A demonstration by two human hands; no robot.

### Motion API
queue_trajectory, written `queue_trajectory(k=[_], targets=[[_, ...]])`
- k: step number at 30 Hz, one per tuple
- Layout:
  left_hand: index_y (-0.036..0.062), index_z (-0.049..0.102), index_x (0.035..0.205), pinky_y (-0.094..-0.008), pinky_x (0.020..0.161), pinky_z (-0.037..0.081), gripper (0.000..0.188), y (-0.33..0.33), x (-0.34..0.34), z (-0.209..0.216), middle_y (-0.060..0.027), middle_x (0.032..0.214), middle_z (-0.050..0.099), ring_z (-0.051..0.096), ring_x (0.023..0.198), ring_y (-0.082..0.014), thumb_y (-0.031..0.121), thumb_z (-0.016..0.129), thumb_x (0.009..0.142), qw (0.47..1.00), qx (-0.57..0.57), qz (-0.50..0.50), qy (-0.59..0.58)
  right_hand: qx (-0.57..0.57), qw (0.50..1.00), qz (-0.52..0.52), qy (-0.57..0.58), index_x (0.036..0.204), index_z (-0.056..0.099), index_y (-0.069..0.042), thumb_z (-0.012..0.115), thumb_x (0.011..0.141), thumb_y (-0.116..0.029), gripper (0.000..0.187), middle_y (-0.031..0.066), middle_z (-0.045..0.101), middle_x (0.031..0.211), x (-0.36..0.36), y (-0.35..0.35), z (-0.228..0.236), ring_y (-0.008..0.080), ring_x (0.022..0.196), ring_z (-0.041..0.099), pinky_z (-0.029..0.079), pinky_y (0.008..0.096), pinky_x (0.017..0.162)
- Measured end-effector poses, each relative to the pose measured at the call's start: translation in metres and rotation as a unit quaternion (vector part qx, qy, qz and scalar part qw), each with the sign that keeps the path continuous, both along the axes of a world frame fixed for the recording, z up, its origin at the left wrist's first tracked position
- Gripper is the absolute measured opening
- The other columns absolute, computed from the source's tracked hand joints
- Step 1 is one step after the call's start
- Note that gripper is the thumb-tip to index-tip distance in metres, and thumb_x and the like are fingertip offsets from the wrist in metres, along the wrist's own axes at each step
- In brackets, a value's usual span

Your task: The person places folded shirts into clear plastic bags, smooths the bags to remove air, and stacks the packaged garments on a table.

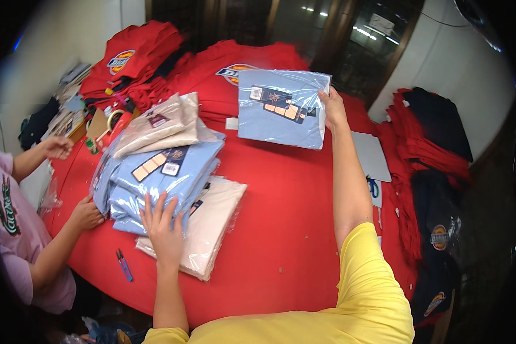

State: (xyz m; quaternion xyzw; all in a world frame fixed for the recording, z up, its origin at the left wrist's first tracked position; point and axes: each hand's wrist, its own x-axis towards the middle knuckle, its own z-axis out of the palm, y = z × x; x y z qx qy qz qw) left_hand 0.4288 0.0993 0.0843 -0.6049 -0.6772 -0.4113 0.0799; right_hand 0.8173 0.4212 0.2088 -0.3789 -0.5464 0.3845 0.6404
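Left hand: the left hand [161, 225] lies flat with fingers spread, pressing on the near edge of a stack of light blue shirts sealed in clear plastic bags [157, 172]; it grasps nothing.
Stack base: the blue stack rests on cream folded garments in clear bags [212, 226], on the red cloth-covered table [281, 229].
Small tool: blue-handled snips [124, 264] lie on the table near its front edge, left of the stack.
Co-worker: another person's hand [86, 214] touches the stack's left side; their other hand [57, 147] is further back.
Stack top: beige bagged garments [160, 123] lie on the blue ones.
Right hand: the right hand [332, 110], arm stretched out, grips the right edge of a single light blue bagged shirt [281, 108], held over the table's far side.
Far side: red folded shirts [135, 57] are piled behind; red and dark navy garments [430, 143] lie at the right.
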Motion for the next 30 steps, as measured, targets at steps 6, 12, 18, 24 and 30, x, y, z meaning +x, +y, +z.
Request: queue_trajectory(k=[6, 12, 18, 24, 30], targets=[[0.0112, 0.069, 0.114, -0.0583, 0.115, 0.017, 0.034, 0.002, -0.002, -0.002, -0.0049, 0.135, 0.057, 0.034, 0.141, -0.0336, 0.006, 0.071, 0.080, 1.000, 0.007, -0.007, 0.005, -0.007, 0.999, 0.021, -0.029, 0.116, 0.059, 0.001, 0.056, 0.095, -0.006, 0.023, 0.0090, 0.064, 0.113, 0.030, -0.033, 0.035, 0.0152, 0.101, 0.059, 0.044, 0.0303, 0.092], [0.0110, 0.069, 0.113, -0.0583, 0.115, 0.016, 0.034, 0.002, -0.003, -0.001, -0.0048, 0.136, 0.057, 0.033, 0.141, -0.0327, 0.007, 0.072, 0.080, 1.000, 0.003, -0.018, -0.010, -0.001, 0.997, 0.066, -0.034, 0.116, 0.060, 0.001, 0.057, 0.094, -0.008, 0.023, 0.0065, 0.064, 0.109, 0.011, -0.056, 0.055, 0.0145, 0.099, 0.058, 0.044, 0.0299, 0.091], [0.0067, 0.059, 0.127, -0.0547, 0.115, 0.020, 0.050, -0.010, -0.005, 0.020, -0.0120, 0.145, 0.046, 0.027, 0.143, -0.0345, 0.012, 0.074, 0.080, 0.997, -0.011, -0.051, -0.048, -0.003, 0.988, 0.134, -0.081, 0.120, 0.058, 0.003, 0.061, 0.093, -0.011, 0.030, 0.0074, 0.064, 0.112, -0.018, -0.071, 0.074, 0.0152, 0.102, 0.058, 0.045, 0.0305, 0.092], [0.0017, 0.032, 0.148, -0.0466, 0.114, 0.027, 0.080, -0.002, 0.037, 0.066, -0.0179, 0.151, 0.035, 0.026, 0.144, -0.0323, 0.016, 0.074, 0.081, 0.898, 0.146, -0.184, -0.372, -0.049, 0.947, 0.268, -0.171, 0.127, 0.055, 0.005, 0.063, 0.091, -0.011, 0.040, 0.0098, 0.063, 0.115, -0.051, -0.129, 0.115, 0.0157, 0.104, 0.059, 0.044, 0.0305, 0.096], [0.0065, 0.006, 0.155, -0.0447, 0.102, 0.043, 0.103, -0.036, 0.061, 0.097, -0.0230, 0.149, 0.036, 0.051, 0.125, -0.0347, 0.011, 0.076, 0.079, 0.778, -0.244, -0.383, -0.435, -0.225, 0.809, 0.437, -0.323, 0.124, 0.059, 0.002, 0.065, 0.088, -0.017, 0.041, 0.0097, 0.066, 0.114, -0.055, -0.150, 0.034, 0.0176, 0.107, 0.061, 0.045, 0.0317, 0.097]])
